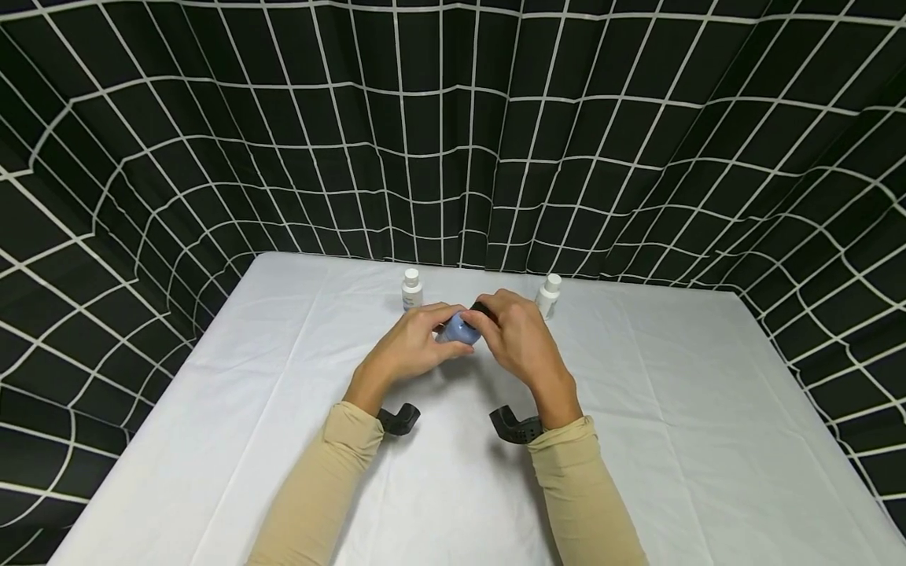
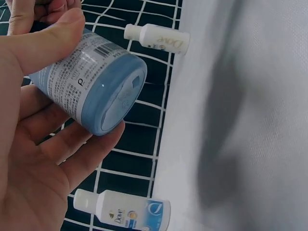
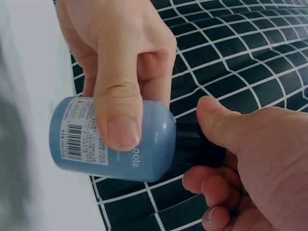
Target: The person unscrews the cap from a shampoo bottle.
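Note:
A blue bottle (image 1: 460,328) with a black cap (image 3: 192,144) is held tilted above the white table, its base toward the left wrist camera. My left hand (image 1: 418,342) grips the bottle's body, thumb on one side and fingers on the other. At the black cap, my right hand (image 1: 520,334) pinches with thumb and curled fingers. A printed label with a barcode (image 3: 74,141) shows on the bottle. Whether the cap has loosened cannot be told.
Two white Dove bottles stand near the table's back, one white bottle (image 1: 412,289) to the left and another white bottle (image 1: 548,296) behind my right hand. A black curtain (image 1: 453,141) with white grid lines surrounds the white tablecloth (image 1: 453,487).

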`<act>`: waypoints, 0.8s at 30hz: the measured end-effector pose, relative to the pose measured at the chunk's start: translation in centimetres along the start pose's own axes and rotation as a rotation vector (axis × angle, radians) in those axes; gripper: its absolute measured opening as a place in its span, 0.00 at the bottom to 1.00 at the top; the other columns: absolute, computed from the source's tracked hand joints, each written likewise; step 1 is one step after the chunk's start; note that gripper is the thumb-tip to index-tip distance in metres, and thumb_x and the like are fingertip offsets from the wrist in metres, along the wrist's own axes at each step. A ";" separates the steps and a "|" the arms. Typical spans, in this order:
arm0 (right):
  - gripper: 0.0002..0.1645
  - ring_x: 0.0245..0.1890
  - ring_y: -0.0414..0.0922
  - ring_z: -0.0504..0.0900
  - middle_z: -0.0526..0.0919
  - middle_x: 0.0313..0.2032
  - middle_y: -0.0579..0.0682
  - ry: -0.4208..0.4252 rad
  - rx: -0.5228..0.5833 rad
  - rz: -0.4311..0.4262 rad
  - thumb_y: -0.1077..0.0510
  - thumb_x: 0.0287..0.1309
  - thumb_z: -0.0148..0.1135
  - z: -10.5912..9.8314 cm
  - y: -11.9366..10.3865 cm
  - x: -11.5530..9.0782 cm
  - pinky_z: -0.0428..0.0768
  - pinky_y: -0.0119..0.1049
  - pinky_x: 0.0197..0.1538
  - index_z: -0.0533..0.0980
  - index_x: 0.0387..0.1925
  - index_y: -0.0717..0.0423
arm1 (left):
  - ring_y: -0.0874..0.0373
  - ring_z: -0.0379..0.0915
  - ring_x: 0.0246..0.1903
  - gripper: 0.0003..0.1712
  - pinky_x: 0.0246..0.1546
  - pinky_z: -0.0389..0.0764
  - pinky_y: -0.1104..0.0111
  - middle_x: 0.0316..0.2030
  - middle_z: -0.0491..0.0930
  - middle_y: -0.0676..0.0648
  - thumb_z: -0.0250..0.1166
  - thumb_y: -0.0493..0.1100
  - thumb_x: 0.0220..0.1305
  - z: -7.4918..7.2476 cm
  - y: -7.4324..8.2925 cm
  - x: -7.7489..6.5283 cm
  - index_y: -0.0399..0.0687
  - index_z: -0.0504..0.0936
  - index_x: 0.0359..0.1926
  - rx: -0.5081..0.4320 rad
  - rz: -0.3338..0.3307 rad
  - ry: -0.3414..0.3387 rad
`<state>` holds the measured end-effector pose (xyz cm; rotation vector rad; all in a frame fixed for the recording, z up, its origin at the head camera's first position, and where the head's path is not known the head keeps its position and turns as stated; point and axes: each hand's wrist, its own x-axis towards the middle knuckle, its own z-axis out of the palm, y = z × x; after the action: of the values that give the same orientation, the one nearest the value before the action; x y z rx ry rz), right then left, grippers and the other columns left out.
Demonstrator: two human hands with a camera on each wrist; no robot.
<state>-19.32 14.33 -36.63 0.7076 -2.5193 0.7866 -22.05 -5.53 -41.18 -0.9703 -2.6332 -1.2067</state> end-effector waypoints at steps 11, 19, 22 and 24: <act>0.11 0.37 0.43 0.72 0.77 0.34 0.46 -0.077 0.060 -0.075 0.53 0.71 0.62 -0.2 0.4 0.1 0.74 0.36 0.41 0.83 0.48 0.53 | 0.61 0.79 0.49 0.25 0.54 0.80 0.62 0.52 0.85 0.58 0.75 0.53 0.60 -0.6 -0.7 0.1 0.61 0.82 0.59 -0.095 -0.046 -0.041; 0.15 0.54 0.49 0.78 0.83 0.51 0.48 -0.151 0.131 -0.013 0.60 0.71 0.59 -0.4 0.4 0.1 0.76 0.46 0.61 0.81 0.56 0.52 | 0.60 0.78 0.48 0.29 0.53 0.79 0.62 0.51 0.84 0.56 0.75 0.53 0.61 -0.5 -0.6 0.1 0.59 0.80 0.63 -0.092 -0.094 -0.052; 0.19 0.61 0.51 0.77 0.82 0.58 0.48 -0.202 0.181 0.032 0.63 0.71 0.59 -0.8 0.3 0.0 0.75 0.50 0.66 0.79 0.60 0.51 | 0.60 0.78 0.48 0.27 0.53 0.79 0.62 0.50 0.84 0.55 0.74 0.52 0.62 -0.2 -0.7 0.2 0.57 0.80 0.61 -0.086 -0.092 -0.055; 0.24 0.61 0.51 0.77 0.79 0.63 0.49 -0.235 0.218 0.086 0.61 0.71 0.60 -1.1 0.3 -0.1 0.77 0.51 0.65 0.75 0.66 0.50 | 0.60 0.77 0.47 0.25 0.53 0.79 0.63 0.49 0.84 0.55 0.74 0.52 0.62 0.0 -0.6 0.2 0.57 0.81 0.59 -0.075 -0.091 -0.060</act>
<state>-19.17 15.22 -35.94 0.8088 -2.7155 1.0780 -22.60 -5.76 -41.49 -0.9220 -2.7241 -1.3255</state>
